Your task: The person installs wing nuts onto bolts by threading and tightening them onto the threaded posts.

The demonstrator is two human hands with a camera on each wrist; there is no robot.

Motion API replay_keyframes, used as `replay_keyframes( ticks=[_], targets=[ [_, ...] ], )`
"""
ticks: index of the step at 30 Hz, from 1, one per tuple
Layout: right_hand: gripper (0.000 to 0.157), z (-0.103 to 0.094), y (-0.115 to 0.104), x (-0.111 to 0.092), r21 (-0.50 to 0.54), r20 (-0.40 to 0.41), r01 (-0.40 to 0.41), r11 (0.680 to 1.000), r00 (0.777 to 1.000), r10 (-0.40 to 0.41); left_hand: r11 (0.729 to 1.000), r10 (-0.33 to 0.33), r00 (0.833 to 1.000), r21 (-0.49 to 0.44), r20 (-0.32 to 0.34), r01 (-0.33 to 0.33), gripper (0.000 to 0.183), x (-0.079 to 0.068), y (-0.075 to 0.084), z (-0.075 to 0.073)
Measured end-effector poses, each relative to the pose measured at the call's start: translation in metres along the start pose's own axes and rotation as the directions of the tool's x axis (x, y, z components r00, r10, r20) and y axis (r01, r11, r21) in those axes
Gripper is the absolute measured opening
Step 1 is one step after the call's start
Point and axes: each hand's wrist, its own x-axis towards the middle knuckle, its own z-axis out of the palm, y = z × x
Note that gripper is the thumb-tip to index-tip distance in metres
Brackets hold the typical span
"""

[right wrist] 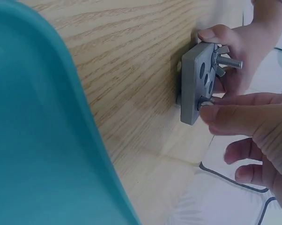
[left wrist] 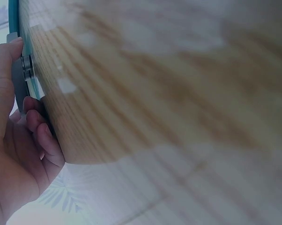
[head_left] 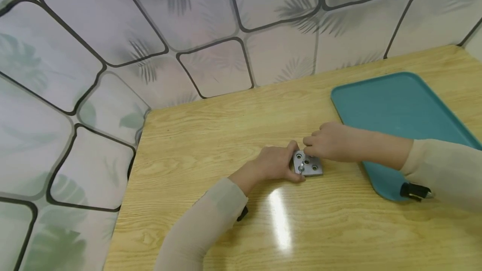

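A grey metal plate (head_left: 315,171) with several round holes is on the wooden table. A bolt stands up through one corner, with a wing nut (right wrist: 219,61) on it. My left hand (head_left: 276,163) grips the plate from the left, thumb and fingers on opposite edges. From the right, my right hand (head_left: 327,141) reaches over the far corner. In the right wrist view, its thumb and finger pinch a small metal part (right wrist: 204,102) at a corner hole; the fingertips mostly cover it, so its kind is unclear. The left wrist view shows the plate (left wrist: 20,82) edge-on.
A teal tray (head_left: 391,103) lies to the right, partly beneath my right forearm. The wooden table (head_left: 211,137) runs back to a wall covering (head_left: 278,53) with dark outlines and leaf patterns. Dark devices sit at both wrists.
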Motion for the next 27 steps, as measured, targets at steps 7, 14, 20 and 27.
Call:
replay_keyframes(
  ticks=[7, 14, 20, 27],
  targets=[
    [0.023, 0.009, -0.004, 0.005, 0.013, -0.035, -0.085, 0.996, 0.996, 0.086, 1.0, -0.004, 1.0, -0.01, 0.004, 0.004, 0.068, -0.001, 0.001, -0.002],
    [0.034, 0.012, -0.018, 0.012, 0.071, 0.016, -0.262, 0.962, 0.965, 0.261, 1.0, -0.008, 1.0, 0.004, 0.0, 0.008, 0.068, -0.002, 0.002, -0.003],
    [0.038, 0.014, -0.029, 0.014, 0.091, -0.027, -0.348, 0.933, 0.936, 0.352, 1.0, -0.014, 1.0, 0.002, 0.014, 0.014, 0.066, -0.001, 0.003, -0.004],
    [0.035, 0.014, -0.033, 0.015, 0.183, 0.024, -0.45, 0.874, 0.891, 0.453, 1.0, -0.015, 1.0, 0.013, 0.019, 0.014, 0.067, 0.0, 0.003, -0.004]
  ],
)
